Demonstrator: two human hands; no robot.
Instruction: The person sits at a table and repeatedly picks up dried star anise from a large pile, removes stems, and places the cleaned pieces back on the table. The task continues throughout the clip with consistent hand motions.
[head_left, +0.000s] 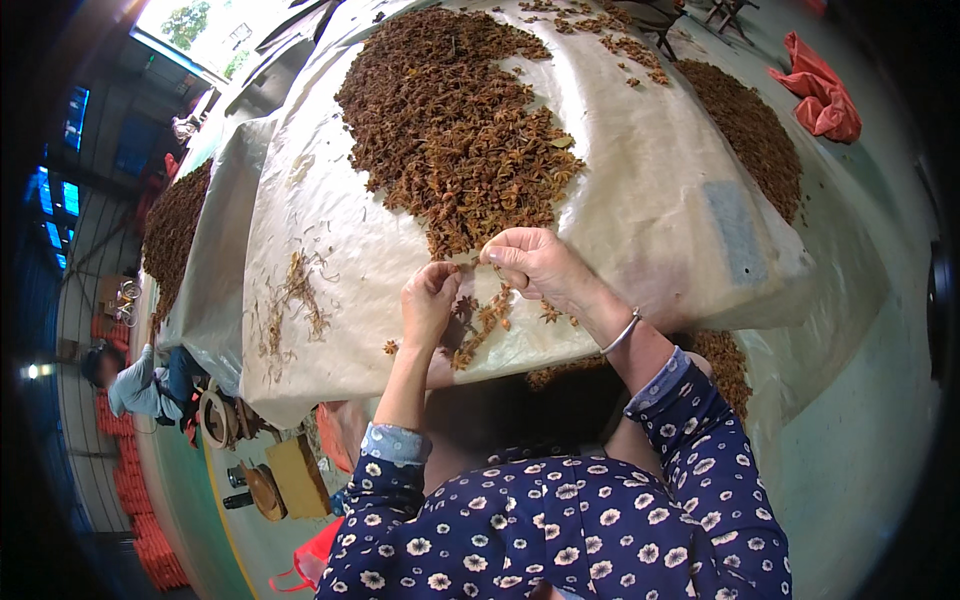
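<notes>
Before me a large heap of dried star anise (450, 127) lies on a table covered with a pale plastic sheet (637, 217). At the heap's near end, my left hand (430, 300) pinches a small brown piece of star anise between thumb and fingers. My right hand (536, 261), thumb against curled fingers, is close beside it. A thin tan bit shows under its fingertips, too small to name surely. Below and between the hands runs a short line of loose star anise (484, 322). One single star (390, 347) sits left of my left wrist.
Thin dry stems (300, 292) are scattered at the left of the sheet. More star anise heaps (742, 127) lie beyond the right edge and at the far left (176, 232). A person (146, 386) works there. A yellow box-like block (298, 478) and red sack (817, 94) are on the floor.
</notes>
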